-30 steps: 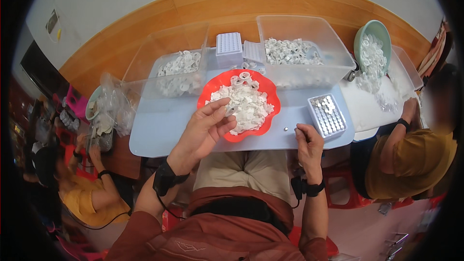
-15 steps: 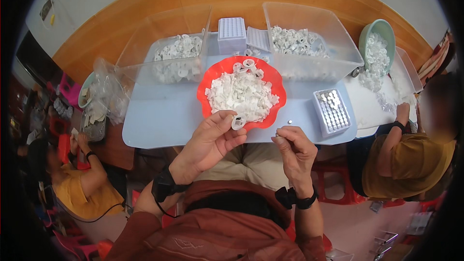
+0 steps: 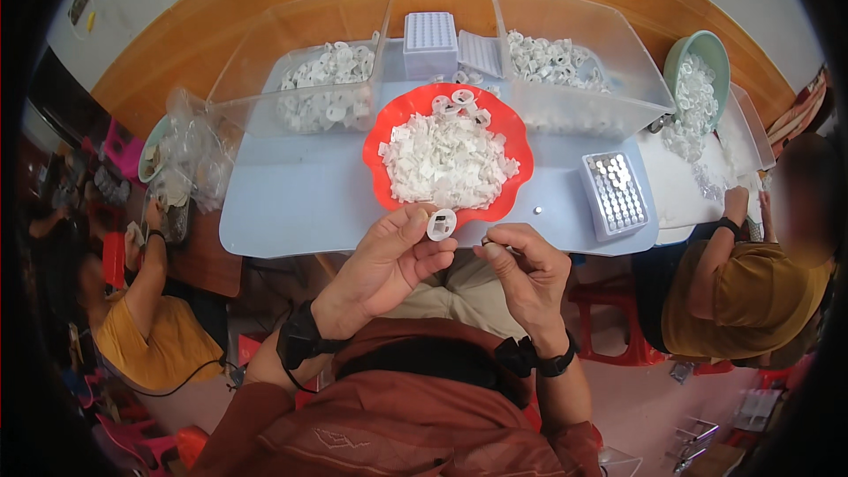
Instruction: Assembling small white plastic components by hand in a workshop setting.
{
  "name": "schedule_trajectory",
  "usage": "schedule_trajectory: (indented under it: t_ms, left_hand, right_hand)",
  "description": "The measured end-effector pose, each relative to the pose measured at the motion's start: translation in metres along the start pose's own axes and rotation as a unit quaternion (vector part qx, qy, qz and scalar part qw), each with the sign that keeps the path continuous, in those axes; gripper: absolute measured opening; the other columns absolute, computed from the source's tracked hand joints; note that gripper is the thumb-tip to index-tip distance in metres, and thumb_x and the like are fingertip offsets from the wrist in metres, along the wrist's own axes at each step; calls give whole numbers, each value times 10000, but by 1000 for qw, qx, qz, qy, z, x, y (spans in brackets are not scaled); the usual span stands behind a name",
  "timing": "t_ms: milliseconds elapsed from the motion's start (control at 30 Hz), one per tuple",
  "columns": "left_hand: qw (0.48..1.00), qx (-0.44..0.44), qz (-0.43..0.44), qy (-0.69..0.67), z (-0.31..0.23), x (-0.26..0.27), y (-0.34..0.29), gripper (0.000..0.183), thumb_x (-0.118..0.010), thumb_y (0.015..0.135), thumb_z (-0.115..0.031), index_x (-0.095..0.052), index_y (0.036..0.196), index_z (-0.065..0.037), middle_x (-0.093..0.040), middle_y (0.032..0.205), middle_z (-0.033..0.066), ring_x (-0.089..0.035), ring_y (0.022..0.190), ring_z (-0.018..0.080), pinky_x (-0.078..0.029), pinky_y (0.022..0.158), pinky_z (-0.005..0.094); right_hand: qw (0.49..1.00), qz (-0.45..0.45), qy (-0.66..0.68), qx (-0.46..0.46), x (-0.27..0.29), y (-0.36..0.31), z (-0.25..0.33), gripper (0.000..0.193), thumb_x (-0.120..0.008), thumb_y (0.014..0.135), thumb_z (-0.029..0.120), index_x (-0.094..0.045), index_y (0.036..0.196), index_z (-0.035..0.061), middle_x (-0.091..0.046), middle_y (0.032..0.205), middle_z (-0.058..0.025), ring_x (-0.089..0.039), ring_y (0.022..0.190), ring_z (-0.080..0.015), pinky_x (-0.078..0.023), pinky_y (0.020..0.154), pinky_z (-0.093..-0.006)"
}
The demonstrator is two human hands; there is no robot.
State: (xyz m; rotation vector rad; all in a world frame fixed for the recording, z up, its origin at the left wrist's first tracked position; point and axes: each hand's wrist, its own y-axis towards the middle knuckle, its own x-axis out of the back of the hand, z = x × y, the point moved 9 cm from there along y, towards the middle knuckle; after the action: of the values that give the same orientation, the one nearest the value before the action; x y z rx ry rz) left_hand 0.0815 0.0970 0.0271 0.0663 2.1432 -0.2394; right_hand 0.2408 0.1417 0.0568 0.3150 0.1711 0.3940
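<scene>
Between thumb and forefinger, my left hand [image 3: 380, 258] pinches a round white plastic part [image 3: 442, 224] with a dark opening in its middle. My right hand [image 3: 530, 278] is a short way to its right, thumb and forefinger pressed together on something small and dark, too small to name. Just beyond both hands, a red scalloped bowl [image 3: 378, 178] is heaped with small white pieces [image 3: 446, 159]; a few round white parts [image 3: 462, 97] lie at its far rim. On the blue table right of the bowl sits one small silvery disc [image 3: 538, 209].
A white rack [image 3: 614, 196] of silvery pieces stands at the table's right. Two clear bins [image 3: 256, 106] [image 3: 601, 110] hold white parts at the back, with a pale rack block [image 3: 430, 46] between. A green bowl [image 3: 671, 71] spills clear pieces. Co-workers sit at left [image 3: 150, 336] and right [image 3: 751, 300].
My right hand has moved left, closer to the white part in my left hand. That part is now turned with its round face more toward me.
</scene>
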Motion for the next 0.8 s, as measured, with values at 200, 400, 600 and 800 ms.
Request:
schedule_trajectory:
  t_ms: [200, 400, 600, 800]
  left_hand:
    - [999, 1, -35, -4, 1, 4, -4, 287, -607, 1018, -235, -578, 1223, -36, -678, 1128, 130, -719, 983, 244, -635, 835, 351]
    - [999, 3, -32, 24, 4, 2, -8, 271, -620, 1013, -261, -598, 1170, -41, -680, 1101, 99, -701, 987, 218, -612, 857, 348]
    - [999, 8, -29, 38, 9, 1, -10, 254, -630, 1008, -260, -607, 1133, -39, -676, 1086, 88, -683, 989, 187, -600, 867, 327]
    - [998, 19, -24, 52, 16, -1, -12, 254, -631, 1008, -238, -613, 1154, -31, -677, 1097, 88, -678, 995, 171, -593, 887, 317]
  right_hand:
    - [1000, 14, -2, 3, -5, -1, 3, 165, -652, 938, -53, -683, 1100, -54, -682, 1043, -126, -683, 902, -169, -570, 823, -286]
    - [1000, 8, 3, 15, -8, -3, 4, 182, -672, 917, -65, -707, 1093, -29, -696, 1031, -113, -671, 886, -147, -547, 759, -252]
    - [999, 35, -17, 23, -8, -6, 6, 165, -640, 930, -87, -669, 1092, -81, -671, 1052, -157, -683, 941, -199, -591, 854, -320]
    - [1000, 17, 10, 15, -7, -9, 3, 172, -677, 896, -91, -695, 1062, -51, -696, 1031, -134, -673, 895, -161, -555, 786, -277]
